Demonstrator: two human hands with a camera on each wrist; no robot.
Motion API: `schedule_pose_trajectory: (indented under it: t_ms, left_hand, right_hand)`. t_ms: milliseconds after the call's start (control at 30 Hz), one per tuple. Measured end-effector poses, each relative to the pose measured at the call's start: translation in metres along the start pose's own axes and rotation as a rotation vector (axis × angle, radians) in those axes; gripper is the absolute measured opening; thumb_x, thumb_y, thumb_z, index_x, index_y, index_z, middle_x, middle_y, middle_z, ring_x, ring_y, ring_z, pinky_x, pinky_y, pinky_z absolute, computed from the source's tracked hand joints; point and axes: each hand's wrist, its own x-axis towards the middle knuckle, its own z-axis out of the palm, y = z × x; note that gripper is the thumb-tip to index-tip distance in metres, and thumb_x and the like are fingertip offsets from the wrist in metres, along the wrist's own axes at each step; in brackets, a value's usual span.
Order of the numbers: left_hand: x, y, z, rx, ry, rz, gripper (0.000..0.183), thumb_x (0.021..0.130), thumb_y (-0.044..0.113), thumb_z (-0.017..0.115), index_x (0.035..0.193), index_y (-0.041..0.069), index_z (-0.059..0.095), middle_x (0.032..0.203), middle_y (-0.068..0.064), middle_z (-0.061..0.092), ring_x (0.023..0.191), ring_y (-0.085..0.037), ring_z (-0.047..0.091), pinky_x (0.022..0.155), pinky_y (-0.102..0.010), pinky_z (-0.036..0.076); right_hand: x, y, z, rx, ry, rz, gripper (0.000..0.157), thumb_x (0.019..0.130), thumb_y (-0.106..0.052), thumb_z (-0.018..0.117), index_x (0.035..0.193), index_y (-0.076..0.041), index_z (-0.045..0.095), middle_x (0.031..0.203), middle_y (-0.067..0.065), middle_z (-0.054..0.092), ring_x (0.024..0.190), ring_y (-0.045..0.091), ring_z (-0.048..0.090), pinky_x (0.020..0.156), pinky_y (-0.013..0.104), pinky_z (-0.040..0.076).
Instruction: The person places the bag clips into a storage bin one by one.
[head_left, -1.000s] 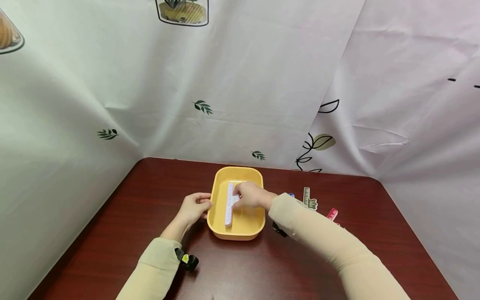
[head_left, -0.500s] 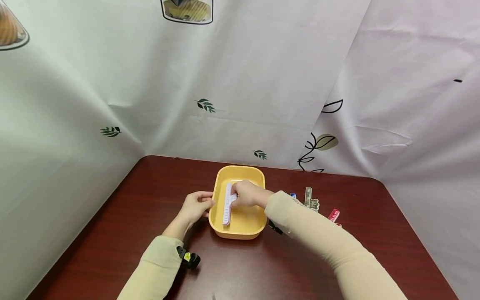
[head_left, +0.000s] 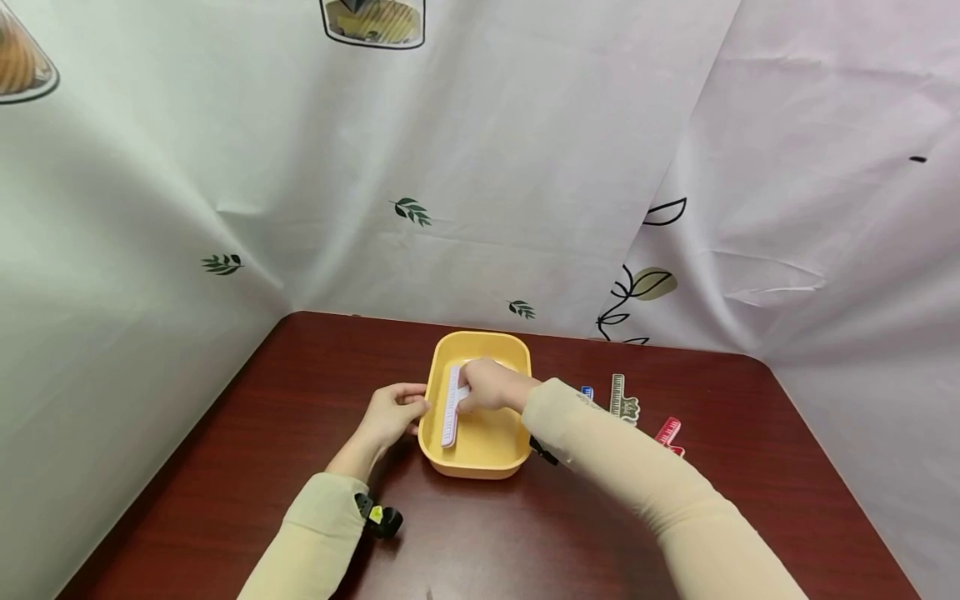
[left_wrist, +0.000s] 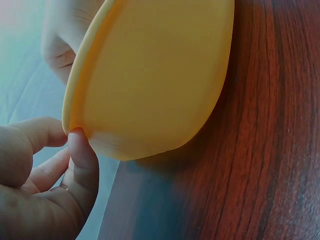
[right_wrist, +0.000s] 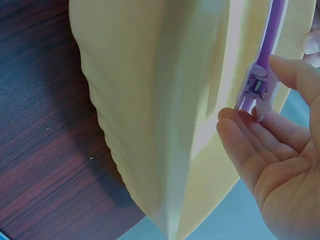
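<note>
At the far left a pale cloth (head_left: 135,183) with leaf prints hangs beside the dark red counter (head_left: 285,408) and runs on behind it to the right.

The left sleeve (head_left: 315,529) comes up from the bottom edge, with a black wrist camera (head_left: 385,522) strapped on its inner side. Above it, the left hand (head_left: 388,414) is at the left side of the yellow tray (head_left: 474,467); in the left wrist view its digits pinch the rim.

The tray sits on the counter, its longer sides running from near to far. Inside it, close to the left wall, is the lilac clip (head_left: 451,408), its long bar lying roughly along that wall, the near end angled slightly left. Whether the bar touches the tray's floor cannot be told.

Just right of the bar, the right hand (head_left: 487,386) reaches over the tray's right rim and holds the clip by its handle; the right wrist view shows the thumb and fingertips on either side of the purple spring joint. The hands are apart.

The right sleeve (head_left: 645,471) crosses the counter. Beyond it lie a blue bar (head_left: 587,391), partly hidden, then a green clip (head_left: 617,397), then a red clip (head_left: 668,432), also partly covered.
</note>
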Motion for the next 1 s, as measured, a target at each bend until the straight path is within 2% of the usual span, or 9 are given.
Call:
schedule_pose_trajectory:
  t_ms: [567, 967, 1000]
  left_hand:
    - [0.0, 0.001, 0.001, 0.001, 0.005, 0.027, 0.039, 0.085, 0.002, 0.06, 0.122, -0.007, 0.057, 0.096, -0.013, 0.063, 0.072, -0.01, 0.06, 0.053, -0.024, 0.053]
    - [-0.001, 0.001, 0.001, -0.014, 0.003, 0.02, 0.04, 0.083, 0.0, 0.06, 0.122, -0.008, 0.057, 0.092, -0.01, 0.063, 0.068, -0.007, 0.058, 0.051, -0.024, 0.052]
    - [-0.004, 0.005, 0.001, -0.018, 0.001, 0.016, 0.04, 0.083, 0.0, 0.06, 0.122, -0.008, 0.056, 0.092, -0.011, 0.063, 0.068, -0.007, 0.058, 0.052, -0.025, 0.052]
  right_hand:
    - [0.011, -0.007, -0.004, -0.067, -0.051, 0.018, 0.02, 0.08, -0.025, 0.074, 0.086, -0.009, 0.064, 0.075, -0.002, 0.06, 0.065, 0.009, 0.05, 0.057, 0.018, 0.042]
    - [0.017, -0.013, -0.004, -0.088, -0.071, 0.017, 0.018, 0.08, -0.023, 0.074, 0.082, -0.008, 0.064, 0.07, -0.003, 0.058, 0.062, 0.009, 0.047, 0.053, 0.018, 0.038]
    - [0.017, -0.014, -0.004, -0.091, -0.073, 0.016, 0.018, 0.08, -0.023, 0.074, 0.082, -0.008, 0.064, 0.069, -0.004, 0.057, 0.061, 0.009, 0.046, 0.053, 0.018, 0.037]
